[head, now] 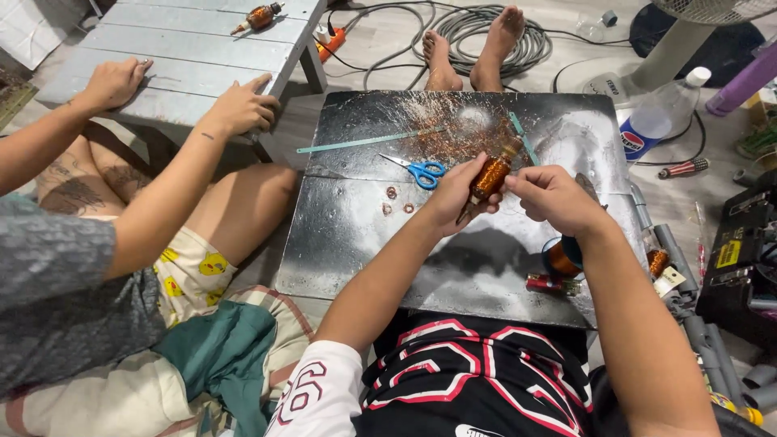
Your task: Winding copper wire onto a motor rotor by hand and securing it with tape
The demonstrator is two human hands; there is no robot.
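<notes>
I see a scuffed dark metal sheet (348, 235) on the floor, cables, a fan base and a grey bench (186, 48) around it. My left hand (457, 194) is clamped on a copper-wound armature (490, 178); my right hand (554, 198) pinches at its upper end. Its long axis tilts, top end pointing away and right, above the sheet's middle.

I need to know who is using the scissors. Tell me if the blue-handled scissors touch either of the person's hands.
Apart. The head view shows the scissors lying on the metal sheet, bare sheet between them and the left hand.
</notes>
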